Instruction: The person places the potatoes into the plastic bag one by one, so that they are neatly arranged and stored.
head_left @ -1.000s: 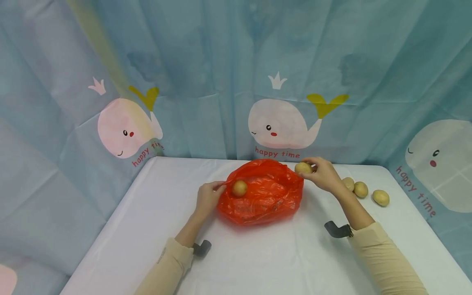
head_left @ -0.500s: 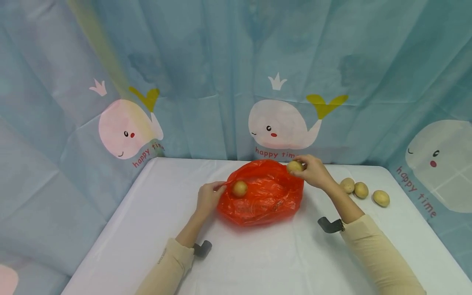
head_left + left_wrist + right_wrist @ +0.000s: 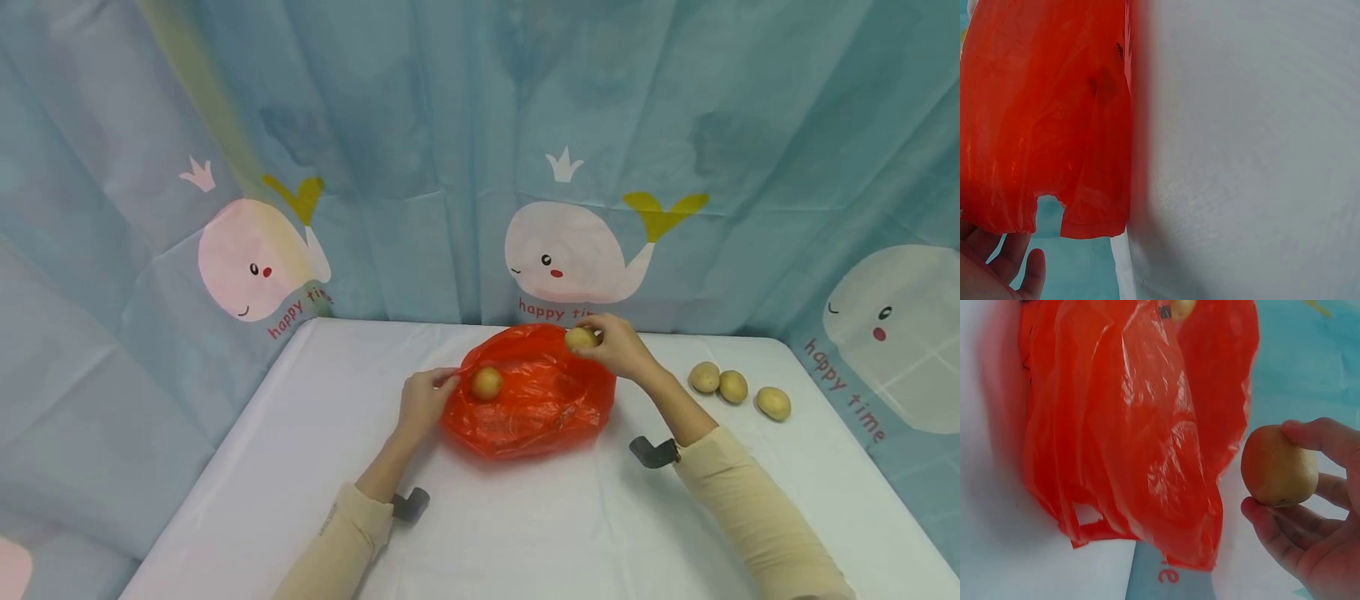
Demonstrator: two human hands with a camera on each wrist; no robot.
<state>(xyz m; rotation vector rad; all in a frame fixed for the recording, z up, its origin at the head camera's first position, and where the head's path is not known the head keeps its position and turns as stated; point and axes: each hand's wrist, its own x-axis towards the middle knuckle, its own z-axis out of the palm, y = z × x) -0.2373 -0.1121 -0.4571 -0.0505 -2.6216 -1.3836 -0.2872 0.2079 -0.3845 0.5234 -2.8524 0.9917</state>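
A red plastic bag (image 3: 525, 417) lies on the table with its mouth spread wide. My left hand (image 3: 424, 407) pinches the left edge of the bag's mouth; the left wrist view shows fingers at the red plastic. One potato (image 3: 487, 383) is inside the mouth, near that hand. At the bag's back right edge, my right hand (image 3: 621, 348) holds another potato (image 3: 581, 339) between thumb and fingers. In the right wrist view this potato (image 3: 1279, 465) appears beside the bag's rim, apart from the plastic.
Three more potatoes (image 3: 732, 387) lie on the right side of the white table (image 3: 517, 533). Behind the table hangs a blue curtain (image 3: 420, 167) printed with whales. A dark bracket is worn on each wrist.
My right hand has carried its potato leftward, from beside the bag's right rim to over its back right edge. The left hand and the bag have stayed almost still.
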